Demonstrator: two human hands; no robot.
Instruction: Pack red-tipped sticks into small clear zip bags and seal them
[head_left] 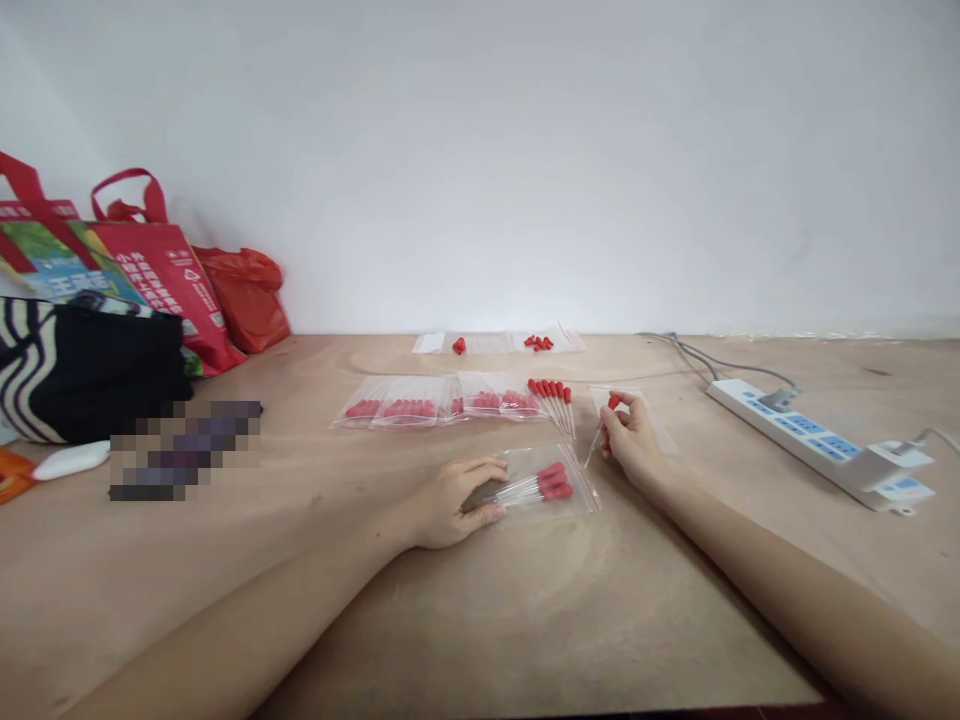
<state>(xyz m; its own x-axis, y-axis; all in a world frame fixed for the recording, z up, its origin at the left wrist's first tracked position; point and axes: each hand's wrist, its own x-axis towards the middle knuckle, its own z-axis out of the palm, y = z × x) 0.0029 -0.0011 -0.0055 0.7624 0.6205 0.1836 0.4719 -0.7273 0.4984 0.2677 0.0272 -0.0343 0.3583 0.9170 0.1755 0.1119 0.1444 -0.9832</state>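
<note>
My left hand (pixel 452 502) rests on the table, its thumb and fingers closed on the near end of a clear zip bag (pixel 517 464). Inside that bag lie several droppers (pixel 555 481), red bulbs pointing right. In my right hand (pixel 636 438), a single dropper (pixel 614 402) is pinched near its red bulb, with the thin clear tip slanting down beside the bag's right edge. Another clear bag (pixel 663 428) lies flat beneath and behind this hand. Between and beyond both hands, a row of loose droppers (pixel 561 392) lies side by side.
Filled dropper bags (pixel 409 388) lie left of the loose row. Further back are bags (pixel 491 343) with small red pieces. A power strip (pixel 806 430) with cables stands right; shopping bags (pixel 176 265), a black striped bag (pixel 112 370) and a blurred-out item (pixel 187 450) sit left.
</note>
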